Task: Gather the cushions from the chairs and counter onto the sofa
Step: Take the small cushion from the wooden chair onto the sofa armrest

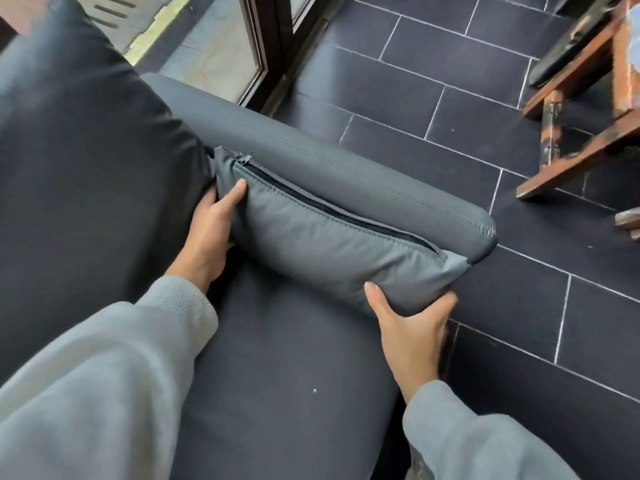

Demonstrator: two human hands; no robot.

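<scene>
A grey cushion (325, 237) with a dark zipper along its top edge stands on edge on the dark sofa seat (287, 368), leaning against the sofa's grey padded armrest (346, 168). My left hand (211, 233) grips the cushion's far end, near the backrest. My right hand (412, 330) grips its near end at the front edge of the seat. Both arms wear grey sleeves.
The dark sofa backrest (79, 161) rises at the left. Dark tiled floor (433, 91) lies to the right. A wooden chair (588, 109) with a black cushion (568, 46) on it stands at the upper right. A glass door frame (273, 46) is behind the armrest.
</scene>
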